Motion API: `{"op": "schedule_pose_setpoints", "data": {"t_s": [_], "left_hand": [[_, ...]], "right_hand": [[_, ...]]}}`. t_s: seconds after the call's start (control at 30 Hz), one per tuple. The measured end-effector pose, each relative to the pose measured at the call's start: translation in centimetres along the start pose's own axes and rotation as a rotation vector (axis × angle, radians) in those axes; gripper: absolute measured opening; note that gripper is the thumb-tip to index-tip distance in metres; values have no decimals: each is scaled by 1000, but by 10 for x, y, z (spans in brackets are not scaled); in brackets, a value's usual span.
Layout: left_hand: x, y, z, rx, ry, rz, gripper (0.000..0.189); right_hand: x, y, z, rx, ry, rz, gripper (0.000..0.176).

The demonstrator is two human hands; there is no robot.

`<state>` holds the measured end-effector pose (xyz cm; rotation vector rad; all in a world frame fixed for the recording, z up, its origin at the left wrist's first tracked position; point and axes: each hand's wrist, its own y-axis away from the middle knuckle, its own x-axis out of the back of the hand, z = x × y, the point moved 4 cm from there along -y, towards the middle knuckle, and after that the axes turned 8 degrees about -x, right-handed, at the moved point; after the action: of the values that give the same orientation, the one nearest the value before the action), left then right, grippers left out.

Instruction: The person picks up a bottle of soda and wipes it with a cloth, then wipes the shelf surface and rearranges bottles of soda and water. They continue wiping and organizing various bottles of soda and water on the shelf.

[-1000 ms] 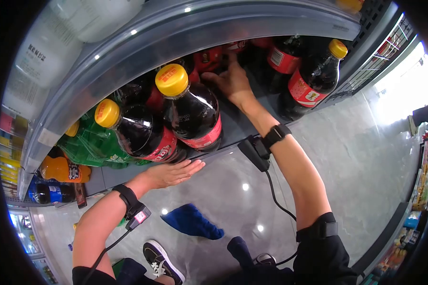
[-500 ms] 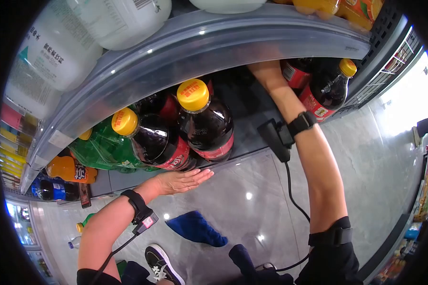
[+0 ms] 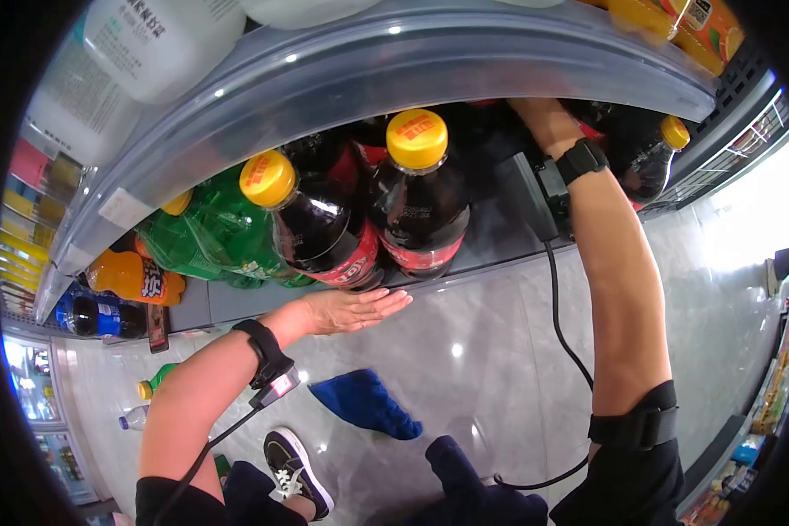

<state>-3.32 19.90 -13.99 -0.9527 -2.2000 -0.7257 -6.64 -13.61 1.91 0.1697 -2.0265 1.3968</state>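
My left hand [image 3: 359, 310] lies with its fingers stretched out flat along the front edge of the lower shelf [image 3: 237, 301], just below two large cola bottles with yellow caps. The nearer-to-centre cola bottle [image 3: 419, 210] stands upright; the other cola bottle [image 3: 320, 230] is to its left. My right hand [image 3: 539, 114] reaches deep into the lower shelf, under the upper shelf's clear front lip [image 3: 465, 79]. Its fingers are hidden there, so what they touch cannot be seen. Beside that wrist, on the right, is another cola bottle [image 3: 644, 162].
Green bottles [image 3: 228, 223], an orange soda bottle [image 3: 136, 277] and a blue-labelled bottle [image 3: 101, 314] fill the shelf's left end. White bottles [image 3: 162, 44] stand above. A blue cloth [image 3: 366, 403] lies on the tiled floor. Cables hang from both wrist straps.
My right hand has gone further in under the upper shelf, its wrist now closer to the lip. The view has shifted slightly; my left hand stays flat by the shelf edge.
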Motion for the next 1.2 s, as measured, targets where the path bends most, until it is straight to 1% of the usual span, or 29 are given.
{"op": "schedule_pose_setpoints", "data": {"t_s": [0.1,0.17,0.3,0.37,0.4,0.47,0.5,0.53,0.6,0.63,0.7,0.73,0.8,0.87,0.93,1.07,1.2], "left_hand": [[2,-1,0,-17,-17,-28,51],[0,-1,-1,0,-46,-8,52],[1,0,-3,8,-50,-7,53],[2,-1,-3,-3,-25,-9,54],[3,-1,-3,1,-21,-13,54],[2,-1,-1,-12,-9,-32,54],[0,-1,0,-13,-5,-34,54],[-2,-1,1,1,-18,-25,55],[-1,-2,2,18,-30,-14,55],[0,-2,0,-1,-26,-18,55],[0,-1,-2,-19,-22,-26,55],[1,-1,-3,-8,-34,-12,55],[3,-1,-3,4,-41,1,55],[3,-1,-3,2,-45,2,55],[5,-1,-4,1,-52,-10,55],[4,0,-5,-13,-72,-28,56],[4,-2,-3,-22,-102,-45,56]], "right_hand": [[-9,-1,-2,-35,-87,-47,42],[-13,0,-1,-63,-189,-77,43],[-34,18,11,-183,-592,-225,45],[-54,40,13,-248,-737,-333,47],[-61,47,11,-246,-742,-339,47],[-82,72,14,-480,-807,-413,65],[-86,68,16,-454,-876,-415,76],[-90,65,19,-458,-878,-419,76],[-92,59,17,-418,-884,-576,67],[-87,54,15,-410,-884,-576,67],[-81,53,4,-380,-812,-752,58],[-76,53,-3,-375,-814,-750,58],[-68,57,-12,-390,-726,-693,52],[-112,58,-3,-368,-764,-720,53],[-121,60,-12,-382,-940,-772,49],[-105,81,-16,-421,-1005,-842,46],[-97,91,-13,-428,-992,-781,44]]}}
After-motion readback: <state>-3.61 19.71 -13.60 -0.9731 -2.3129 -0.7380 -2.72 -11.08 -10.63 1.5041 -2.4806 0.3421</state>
